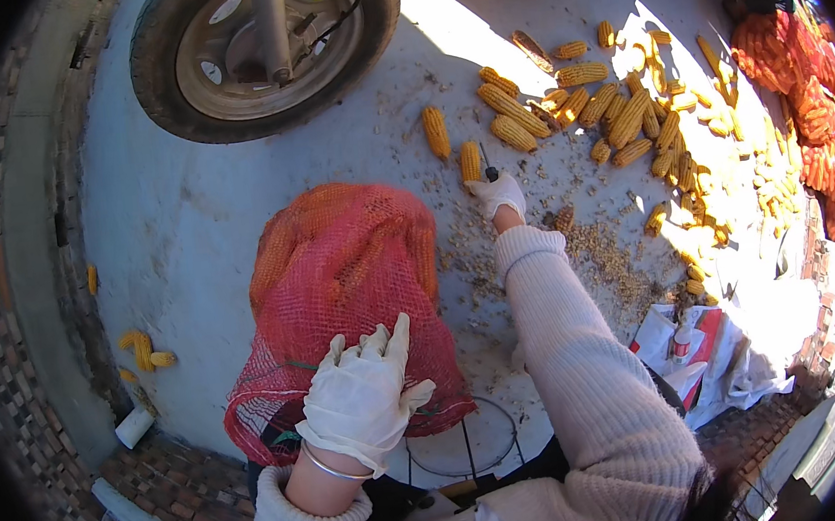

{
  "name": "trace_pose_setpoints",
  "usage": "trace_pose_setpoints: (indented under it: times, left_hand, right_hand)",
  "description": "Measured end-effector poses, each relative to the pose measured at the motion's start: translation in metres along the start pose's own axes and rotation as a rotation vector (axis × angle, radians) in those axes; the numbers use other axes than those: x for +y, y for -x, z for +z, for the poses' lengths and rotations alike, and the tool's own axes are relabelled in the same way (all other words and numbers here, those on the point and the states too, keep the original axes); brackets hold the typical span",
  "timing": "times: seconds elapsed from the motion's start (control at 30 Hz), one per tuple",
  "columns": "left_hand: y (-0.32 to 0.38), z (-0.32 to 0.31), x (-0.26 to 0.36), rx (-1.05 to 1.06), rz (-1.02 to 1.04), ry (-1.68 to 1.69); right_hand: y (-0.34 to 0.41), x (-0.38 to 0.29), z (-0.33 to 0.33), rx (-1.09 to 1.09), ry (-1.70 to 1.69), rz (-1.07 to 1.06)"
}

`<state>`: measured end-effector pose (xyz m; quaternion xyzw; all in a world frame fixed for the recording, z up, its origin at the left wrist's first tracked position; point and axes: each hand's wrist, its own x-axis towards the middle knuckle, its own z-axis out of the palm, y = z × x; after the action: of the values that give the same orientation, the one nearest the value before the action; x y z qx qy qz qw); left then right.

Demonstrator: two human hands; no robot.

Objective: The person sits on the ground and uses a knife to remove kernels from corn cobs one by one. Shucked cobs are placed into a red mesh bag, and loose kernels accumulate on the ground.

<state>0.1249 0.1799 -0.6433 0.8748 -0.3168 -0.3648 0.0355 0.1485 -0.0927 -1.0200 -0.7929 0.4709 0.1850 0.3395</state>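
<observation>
My left hand, in a white glove with a bangle at the wrist, rests with fingers spread on the red mesh sack. Corn cobs show through the mesh, bulging at the sack's far end; its loose near edge lies by my lap. Stretched forward, my right hand, also gloved, grips a thin-shafted, black-handled tool, perhaps a screwdriver. Its fingers are at the near end of a yellow corn cob on the concrete floor; whether they hold the cob is unclear. Another cob lies just beyond.
A wheel with a tyre stands ahead left. Many cobs are scattered ahead right, with loose kernels nearer. Filled red mesh sacks line the far right. A bottle lies on white sacking. A brick wall runs left.
</observation>
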Motion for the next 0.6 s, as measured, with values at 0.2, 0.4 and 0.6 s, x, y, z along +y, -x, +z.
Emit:
trace_pose_setpoints:
  times: [0.2, 0.4, 0.6]
  left_hand:
    - [-0.004, -0.001, 0.002, -0.056, 0.002, 0.040]
    - [-0.003, -0.006, 0.002, -0.002, 0.024, 0.062]
    - [0.004, -0.021, 0.010, 0.259, 0.066, 0.261]
  right_hand:
    - [0.003, -0.017, 0.021, -0.011, -0.058, 0.199]
    - [-0.020, 0.003, 0.039, -0.053, -0.242, 0.225]
    - [0.011, 0.014, 0.048, -0.037, -1.014, 0.184]
